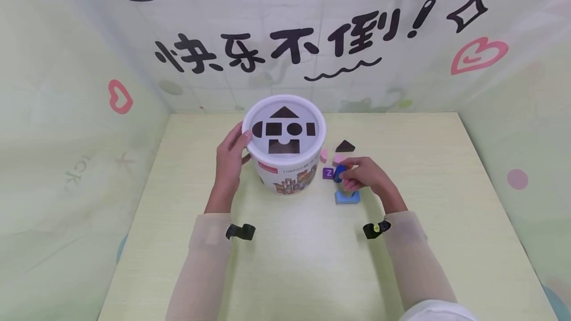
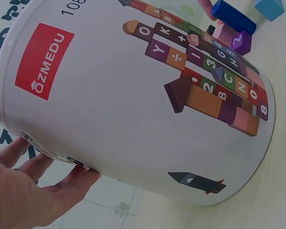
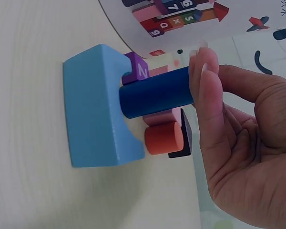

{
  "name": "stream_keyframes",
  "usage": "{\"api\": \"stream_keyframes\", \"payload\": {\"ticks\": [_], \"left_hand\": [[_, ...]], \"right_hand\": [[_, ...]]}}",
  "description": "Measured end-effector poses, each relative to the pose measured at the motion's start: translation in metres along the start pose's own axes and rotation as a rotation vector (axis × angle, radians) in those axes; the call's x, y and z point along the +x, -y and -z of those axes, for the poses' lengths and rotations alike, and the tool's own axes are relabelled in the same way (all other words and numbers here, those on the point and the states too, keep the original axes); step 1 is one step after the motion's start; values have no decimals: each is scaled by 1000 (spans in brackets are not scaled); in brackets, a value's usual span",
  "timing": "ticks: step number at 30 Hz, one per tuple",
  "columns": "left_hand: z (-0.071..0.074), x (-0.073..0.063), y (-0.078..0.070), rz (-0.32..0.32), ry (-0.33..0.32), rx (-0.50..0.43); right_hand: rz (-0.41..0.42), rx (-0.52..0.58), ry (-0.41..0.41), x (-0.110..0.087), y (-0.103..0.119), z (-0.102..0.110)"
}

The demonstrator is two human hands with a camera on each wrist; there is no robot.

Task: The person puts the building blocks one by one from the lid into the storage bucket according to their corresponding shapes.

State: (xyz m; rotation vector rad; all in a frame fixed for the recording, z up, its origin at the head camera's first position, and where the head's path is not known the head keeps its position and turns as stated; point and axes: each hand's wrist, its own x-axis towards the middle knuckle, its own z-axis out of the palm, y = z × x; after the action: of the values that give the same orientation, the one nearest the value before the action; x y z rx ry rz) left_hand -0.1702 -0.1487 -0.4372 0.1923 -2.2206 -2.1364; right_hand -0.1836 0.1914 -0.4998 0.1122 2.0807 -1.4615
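My left hand [image 1: 229,160] holds a white bucket [image 1: 285,180] at its left side, thumb on the rim and fingers along the wall. The bucket's white lid [image 1: 308,146] has several shaped cutouts, including a triangle, a square and a round hole. Between thumb and fingertips, my right hand [image 1: 363,172] pinches a dark blue cylinder block [image 3: 155,93], to the right of the bucket. Beside that cylinder lies a light blue block [image 3: 90,109] with a curved notch. A purple block [image 1: 327,173] marked Z sits between bucket and right hand.
Behind the right hand lie pink blocks [image 1: 339,159] and a dark triangular block [image 1: 345,146]. The right wrist view also has an orange-red cylinder [image 3: 163,138]. A printed fabric wall [image 1: 285,83] rises behind the light wooden table [image 1: 290,251], with more fabric at both sides.
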Motion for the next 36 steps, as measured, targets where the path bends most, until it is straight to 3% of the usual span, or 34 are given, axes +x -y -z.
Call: {"api": "stream_keyframes", "payload": {"ticks": [11,29,36], "left_hand": [[0,-1,0,0,-1,-10],[0,0,1,2,2,-12],[0,-1,1,-3,0,-13]], "right_hand": [[-54,-46,-31,7,-8,-6],[-2,-37,-29,4,-5,-1],[21,-74,-51,3,8,12]]}}
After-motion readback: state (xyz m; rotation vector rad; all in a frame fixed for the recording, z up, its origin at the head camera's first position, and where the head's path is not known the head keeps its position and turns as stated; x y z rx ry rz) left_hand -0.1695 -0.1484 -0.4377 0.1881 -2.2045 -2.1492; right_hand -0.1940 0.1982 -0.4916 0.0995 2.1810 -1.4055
